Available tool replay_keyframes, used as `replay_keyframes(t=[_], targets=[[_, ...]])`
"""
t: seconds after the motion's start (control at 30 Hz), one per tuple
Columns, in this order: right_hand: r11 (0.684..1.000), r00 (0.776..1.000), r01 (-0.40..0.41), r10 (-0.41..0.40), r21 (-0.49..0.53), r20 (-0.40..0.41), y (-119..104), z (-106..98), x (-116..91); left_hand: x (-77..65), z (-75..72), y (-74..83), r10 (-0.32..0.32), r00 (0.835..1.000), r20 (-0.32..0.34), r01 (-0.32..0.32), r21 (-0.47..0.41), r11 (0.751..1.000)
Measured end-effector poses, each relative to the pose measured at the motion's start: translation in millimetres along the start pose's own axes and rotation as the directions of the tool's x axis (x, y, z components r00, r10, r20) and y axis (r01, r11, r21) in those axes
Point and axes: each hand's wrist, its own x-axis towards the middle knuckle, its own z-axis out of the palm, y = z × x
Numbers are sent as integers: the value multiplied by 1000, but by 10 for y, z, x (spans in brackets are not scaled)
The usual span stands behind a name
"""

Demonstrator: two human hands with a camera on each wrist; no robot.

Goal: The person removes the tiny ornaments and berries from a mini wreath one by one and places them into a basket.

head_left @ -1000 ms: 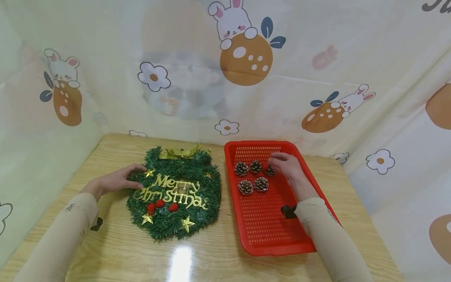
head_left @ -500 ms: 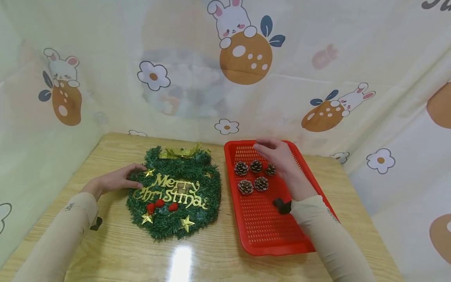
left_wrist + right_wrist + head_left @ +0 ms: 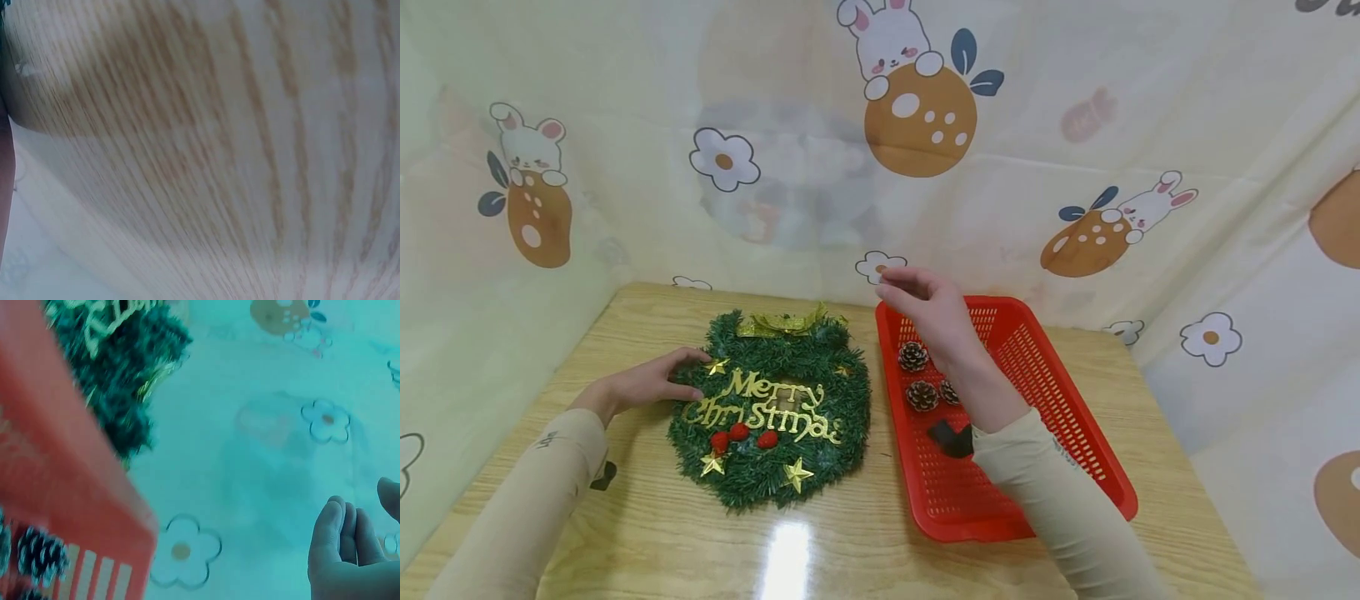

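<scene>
A green tinsel Christmas wreath lies on the table, bearing gold "Merry Christmas" lettering, gold stars and red berries. At its left edge my left hand rests with thumb and fingers apart, touching the greenery. My right hand is raised over the far left corner of the red plastic basket. In the right wrist view the fingers are loosely bent and the thumb stands away from them, with nothing visible between. Pine cones sit in the basket, some hidden behind my right hand and forearm.
The wooden table ends at a printed cloth backdrop behind and on both sides. A gold ribbon bow tops the wreath's far edge. In the left wrist view the wood grain fills most of the frame.
My right hand has lifted from the pine cones and moved left and away, to the basket's far left corner. My left hand and the wreath have stayed put.
</scene>
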Motion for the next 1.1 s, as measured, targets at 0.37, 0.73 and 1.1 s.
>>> replay_keyframes(t=[0.37, 0.73, 1.1], targets=[[992, 993, -57, 68, -114, 95, 139, 584, 33, 9, 3, 1, 2, 1000, -5, -2, 4, 1000], [965, 960, -135, 183, -224, 213, 437, 972, -32, 5, -26, -35, -12, 1000, 1, 12, 15, 1000], [910, 928, -111, 239, -400, 286, 598, 1132, -94, -6, -20, 5, -18, 1000, 0, 18, 14, 1000]])
